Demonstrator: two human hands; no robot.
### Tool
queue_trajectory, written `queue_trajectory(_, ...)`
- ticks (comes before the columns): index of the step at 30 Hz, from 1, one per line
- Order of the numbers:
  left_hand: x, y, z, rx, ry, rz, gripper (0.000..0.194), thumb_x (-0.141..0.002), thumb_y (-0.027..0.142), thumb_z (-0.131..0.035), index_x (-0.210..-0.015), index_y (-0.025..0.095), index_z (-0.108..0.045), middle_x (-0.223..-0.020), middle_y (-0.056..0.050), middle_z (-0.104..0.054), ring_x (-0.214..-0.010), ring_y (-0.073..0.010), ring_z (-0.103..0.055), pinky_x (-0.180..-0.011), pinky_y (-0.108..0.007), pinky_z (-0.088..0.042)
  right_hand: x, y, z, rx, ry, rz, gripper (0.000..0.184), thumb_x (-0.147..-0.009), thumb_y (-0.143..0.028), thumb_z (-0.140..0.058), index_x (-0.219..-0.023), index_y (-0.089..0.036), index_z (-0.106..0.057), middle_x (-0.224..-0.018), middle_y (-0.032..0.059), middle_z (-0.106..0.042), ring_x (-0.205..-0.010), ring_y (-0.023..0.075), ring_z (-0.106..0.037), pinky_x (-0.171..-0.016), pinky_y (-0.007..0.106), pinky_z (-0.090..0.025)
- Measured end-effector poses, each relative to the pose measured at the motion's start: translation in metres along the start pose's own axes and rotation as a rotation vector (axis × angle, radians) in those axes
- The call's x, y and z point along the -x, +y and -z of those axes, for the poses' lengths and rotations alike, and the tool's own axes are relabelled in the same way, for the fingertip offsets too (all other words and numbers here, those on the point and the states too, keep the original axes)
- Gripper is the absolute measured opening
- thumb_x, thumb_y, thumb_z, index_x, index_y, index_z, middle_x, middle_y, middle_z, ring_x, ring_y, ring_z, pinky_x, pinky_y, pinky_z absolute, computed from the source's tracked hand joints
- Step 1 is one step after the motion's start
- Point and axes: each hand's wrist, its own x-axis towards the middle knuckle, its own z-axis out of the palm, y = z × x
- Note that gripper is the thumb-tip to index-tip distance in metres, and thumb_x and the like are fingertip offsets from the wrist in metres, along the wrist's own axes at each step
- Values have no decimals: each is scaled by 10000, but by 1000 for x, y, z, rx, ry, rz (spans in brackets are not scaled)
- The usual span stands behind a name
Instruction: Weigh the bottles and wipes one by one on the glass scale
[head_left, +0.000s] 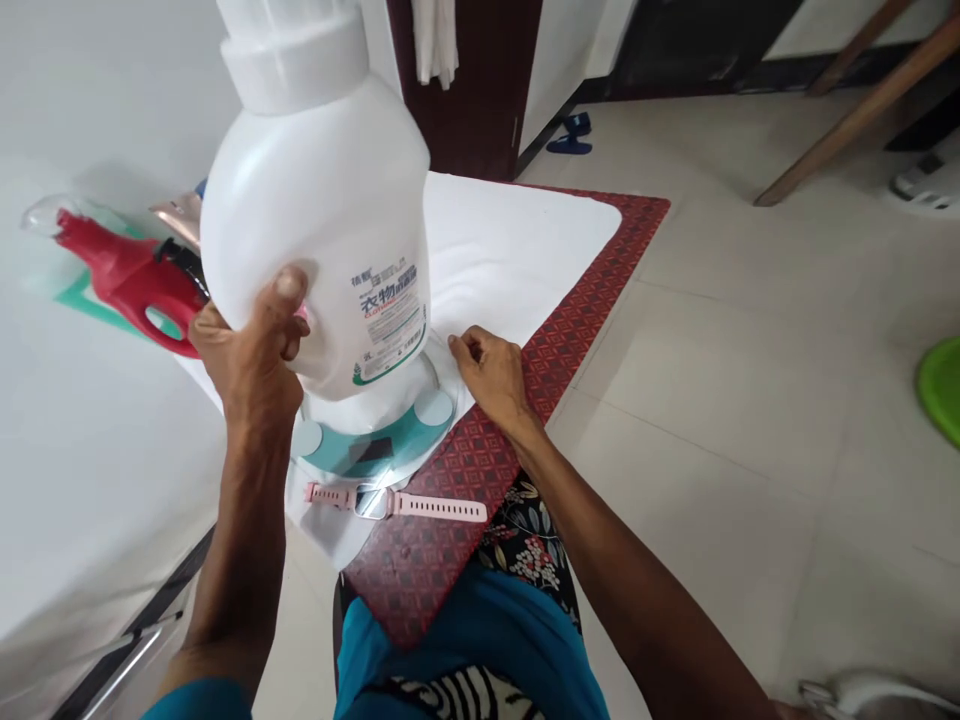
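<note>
My left hand is wrapped round the handle of a large white laundry disinfectant jug, which has a wide white cap and a printed label. The jug is upright and tilts slightly. Under it stands a teal-and-clear kitchen scale with a dark display; a rounded white shape shows between the two, and I cannot tell whether the jug touches it. Close to the right side of the scale, my right hand is closed, fingers curled in, with nothing seen in them. A pink-strapped smartwatch lies in front of the scale.
A red bottle with a handle lies against the wall at left, by a green-edged item. White sheeting covers much of the red patterned table. Blue slippers, a wooden leg and a green round object are beyond.
</note>
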Motion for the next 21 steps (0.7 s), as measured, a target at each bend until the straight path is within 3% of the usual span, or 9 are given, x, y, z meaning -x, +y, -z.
queue_trajectory(3, 16, -3, 31, -34, 17, 38, 537, -701, 565, -939, -557, 237, -538, -502, 48, -289, -459, -115, -308, -469, -314, -326, 2, -2, 0, -13, 9, 9, 320, -955, -394, -581, -674, -251, -532, -626, -6, -606, -615, 170, -546, -671, 308, -380)
queue_trajectory(7, 32, -12, 53, -9, 72, 105, 526, -675, 550, -955, -567, 232, -549, -492, 52, -297, -447, -102, -321, -454, -308, -353, 4, -4, 1, -17, 0, 7, 334, -953, -410, -579, -665, -253, -520, -605, -9, -583, -612, 173, -549, -666, 312, -381)
queue_trajectory(14, 45, -23, 61, 5, 120, 144, 447, -687, 529, -873, -550, 241, -560, -469, 63, -328, -445, -101, -336, -465, -296, -392, 7, -2, -1, -21, 7, 11, 339, -964, -420, -583, -677, -263, -493, -574, -21, -542, -577, 167, -520, -623, 300, -386)
queue_trajectory(18, 48, -25, 67, 16, 36, 128, 506, -743, 541, -835, -514, 242, -498, -476, 53, -374, -462, -116, -394, -557, -327, -477, 9, -1, -1, -24, 8, 24, 345, -970, -419, -586, -680, -261, -485, -575, -28, -528, -553, 153, -488, -619, 298, -384)
queue_trajectory(21, 46, -28, 81, -16, -28, 60, 487, -795, 655, -784, -598, 244, -611, -580, -1, -548, -585, -174, -549, -676, -379, -528, 10, 0, -1, -34, 7, 20, 350, -981, -424, -580, -686, -261, -485, -574, -33, -516, -549, 147, -470, -613, 295, -376)
